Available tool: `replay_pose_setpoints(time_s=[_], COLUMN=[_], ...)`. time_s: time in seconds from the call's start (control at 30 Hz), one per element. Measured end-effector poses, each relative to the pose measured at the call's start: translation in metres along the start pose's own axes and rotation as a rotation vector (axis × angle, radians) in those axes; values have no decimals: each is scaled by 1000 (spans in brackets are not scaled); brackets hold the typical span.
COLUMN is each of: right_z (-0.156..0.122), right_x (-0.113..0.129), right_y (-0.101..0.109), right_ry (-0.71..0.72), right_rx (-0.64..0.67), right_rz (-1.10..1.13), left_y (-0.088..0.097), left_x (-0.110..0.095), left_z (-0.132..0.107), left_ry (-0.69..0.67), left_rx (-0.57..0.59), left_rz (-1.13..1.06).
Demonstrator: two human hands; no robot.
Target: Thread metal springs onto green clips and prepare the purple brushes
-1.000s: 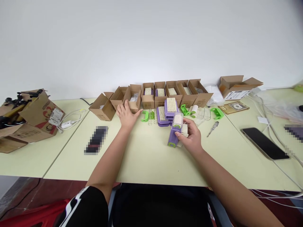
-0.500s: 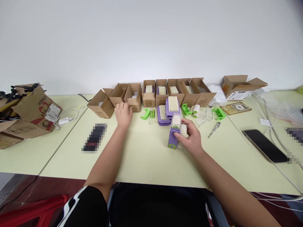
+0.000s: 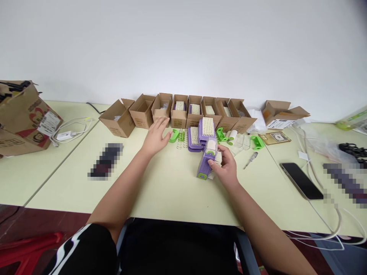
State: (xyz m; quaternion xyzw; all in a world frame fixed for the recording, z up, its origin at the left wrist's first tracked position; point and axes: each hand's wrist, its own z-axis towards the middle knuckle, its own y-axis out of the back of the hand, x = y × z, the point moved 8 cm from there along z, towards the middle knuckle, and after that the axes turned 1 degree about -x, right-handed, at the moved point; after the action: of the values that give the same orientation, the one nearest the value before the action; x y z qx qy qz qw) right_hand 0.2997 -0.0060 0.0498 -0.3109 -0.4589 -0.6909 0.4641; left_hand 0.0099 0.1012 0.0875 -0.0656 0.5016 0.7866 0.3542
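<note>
My right hand (image 3: pixel 225 166) grips a purple brush (image 3: pixel 207 164) with white bristles, green ends and a clear cap over a white roller; it is upright and slightly tilted. My left hand (image 3: pixel 156 139) is open, fingers stretched out, in front of a small cardboard box (image 3: pixel 161 109); whether the fingertips touch the box is unclear. Just right of that hand lies a green plastic bracket (image 3: pixel 174 136), with metal springs (image 3: pixel 180 142) beside it. Behind the held brush are two more purple brush parts with bristles, one (image 3: pixel 207 127) partly on top of the other (image 3: pixel 195 137).
Small boxes stand in a row along the wall, several holding bristle parts (image 3: pixel 195 109). To the right are green brackets (image 3: pixel 257 143), a white roller (image 3: pixel 233 135), clear covers (image 3: pixel 243 141), a screwdriver (image 3: pixel 250 160), a phone (image 3: pixel 301 181) and cables. A large carton (image 3: pixel 25 126) stands left.
My left hand has shifted right along the row of boxes, its fingers now more spread. My right hand still holds the brush in about the same place. The view has turned slightly right.
</note>
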Motion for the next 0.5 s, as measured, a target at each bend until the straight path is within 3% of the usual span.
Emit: replay_pose_setpoints(time_s=[0.07,0.13,0.23,0.37,0.5], right_z=[1,0,-7,-15,-12], right_x=[1,0,-7,-18,-16], right_y=[-5,-13,-32,-53,-57], right_ry=[-11,-19,-26,-74,-107], right_rx=[40,84,162,268,345], right_rz=[11,22,86,154,174], left_y=[5,-3,-26,-49,-52], left_x=[-44,-84,-119,-116,-99], left_z=[-12,-32,-65,-91,-91], left_ry=[-19,-7,43,167,215], left_rx=[65,220,408,511,570], left_rz=[-178,-412,-613,-745,-739])
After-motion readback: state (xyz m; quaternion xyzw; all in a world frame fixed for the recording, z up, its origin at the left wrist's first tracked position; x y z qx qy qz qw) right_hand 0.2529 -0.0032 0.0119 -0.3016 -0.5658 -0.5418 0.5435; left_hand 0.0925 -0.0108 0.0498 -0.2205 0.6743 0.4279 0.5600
